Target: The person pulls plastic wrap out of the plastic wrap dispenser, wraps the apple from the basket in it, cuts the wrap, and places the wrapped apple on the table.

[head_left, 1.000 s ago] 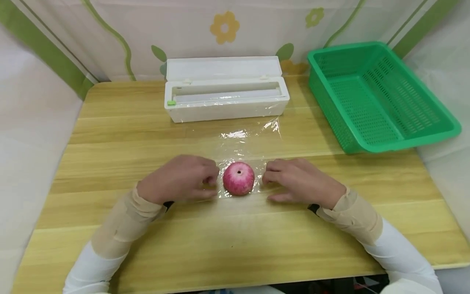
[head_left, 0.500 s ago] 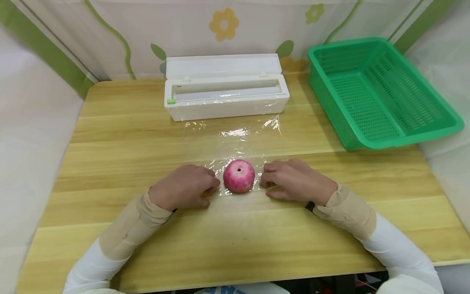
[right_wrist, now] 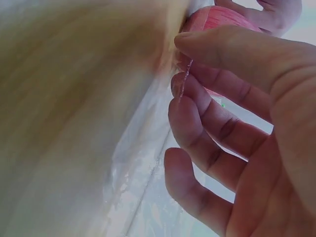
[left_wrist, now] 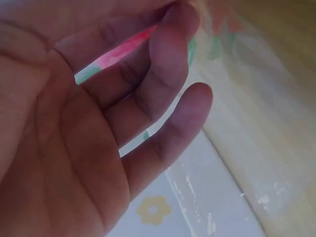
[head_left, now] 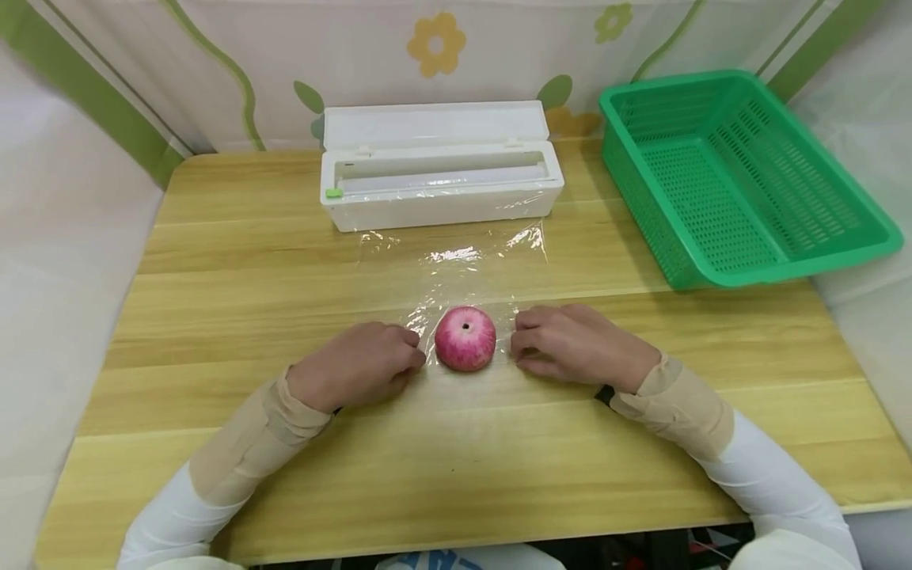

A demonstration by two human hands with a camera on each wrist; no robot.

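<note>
A pinkish-red apple (head_left: pixel 465 339) with a pale top and small dark hollow sits on a sheet of clear cling film (head_left: pixel 456 273). The film runs across the table from a roll (head_left: pixel 442 179) in an open white dispenser box (head_left: pixel 442 207). Close on the apple's left, my left hand (head_left: pixel 359 364) pinches the film near its front edge; its thumb is mostly hidden in the left wrist view. To the apple's right, my right hand (head_left: pixel 580 344) pinches the film; in the right wrist view its edge stands between the thumb (right_wrist: pixel 222 49) and curled fingers.
A green plastic basket (head_left: pixel 684 237) stands at the right of the wooden table (head_left: pixel 214 277). The dispenser's lid (head_left: pixel 435 125) is raised against the flowered curtain (head_left: pixel 370 55) at the back. A small green slider (head_left: pixel 334 193) sits on the box's left front edge.
My left hand has shifted slightly down, and its fingers and thumb have come together at the film. The right hand's thumb and fingers have closed too. The apple stays in place.
</note>
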